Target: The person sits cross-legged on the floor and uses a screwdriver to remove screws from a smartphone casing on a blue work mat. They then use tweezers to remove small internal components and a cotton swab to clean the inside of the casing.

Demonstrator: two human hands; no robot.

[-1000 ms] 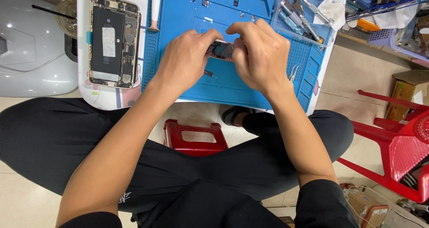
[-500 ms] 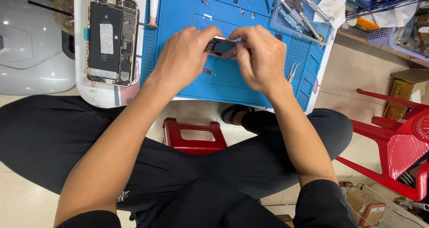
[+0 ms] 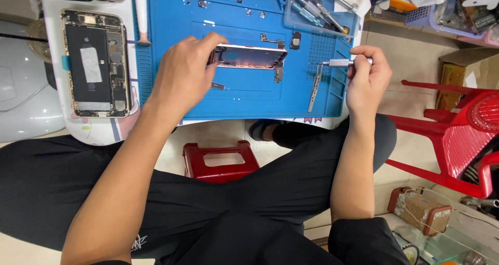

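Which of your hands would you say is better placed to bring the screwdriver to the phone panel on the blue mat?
Right: the right hand already holds the screwdriver, tip towards the phone panel, which the left hand grips.

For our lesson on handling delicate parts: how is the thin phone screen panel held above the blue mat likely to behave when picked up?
The screen panel looks thin and flat, so probably light, and it may flex if gripped at one end only, as the left hand does. Its glossy face suggests it could slip. Being so thin, it is likely fragile if dropped onto the blue mat.
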